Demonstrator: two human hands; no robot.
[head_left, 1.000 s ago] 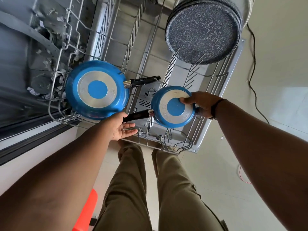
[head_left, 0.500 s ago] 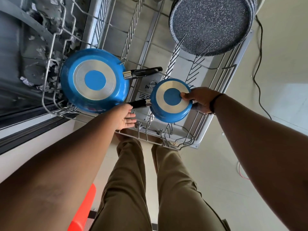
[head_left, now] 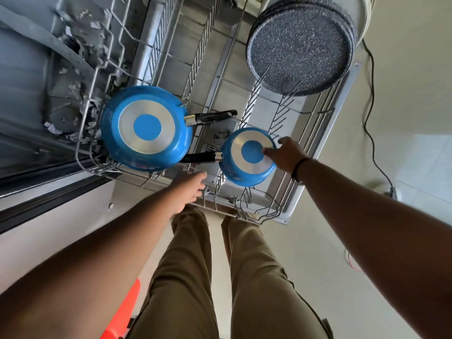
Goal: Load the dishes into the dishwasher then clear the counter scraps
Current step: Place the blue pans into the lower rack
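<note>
Two blue pans and speckled plates (head_left: 297, 42) sit in dishwasher rack (head_left: 281, 206); counter scraps unseen, undone. Right hand (head_left: 285, 155) fingertips touch small pan (head_left: 247, 157) bottom; left hand (head_left: 187, 189) loose, holding nothing.

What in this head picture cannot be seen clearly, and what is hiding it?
- Inside of the large blue pan and the small blue pan: both lie bottom up.
- Right hand: motion blur hides whether its fingertips touch the small pan.
- Left hand: blurred, so the finger pose is unclear.
- Speckled plates: stacked, so the count is unclear.
- Orange object: cut by the bottom edge and the left arm.
</note>
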